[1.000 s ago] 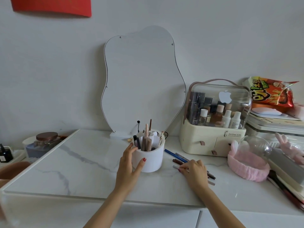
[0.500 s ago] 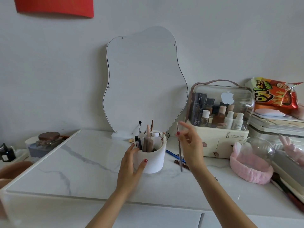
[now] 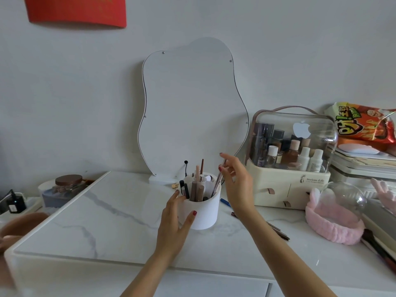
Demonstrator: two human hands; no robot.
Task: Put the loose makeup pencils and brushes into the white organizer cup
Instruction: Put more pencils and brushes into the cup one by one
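White cup (image 3: 201, 213) now receives the right hand's (image 3: 237, 185) pencil (image 3: 218, 179).

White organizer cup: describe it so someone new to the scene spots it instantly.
Start at the wavy-edged mirror leaning on the wall; the white organizer cup stands on the marble tabletop just in front of its base. The left hand steadies it. Unlike the clear-domed cosmetics case to its right, it is an open, round cup bristling with upright pencils and brushes.

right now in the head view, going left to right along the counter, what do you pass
black bottle → jar → left hand → cup → right hand → cosmetics case → pink headband
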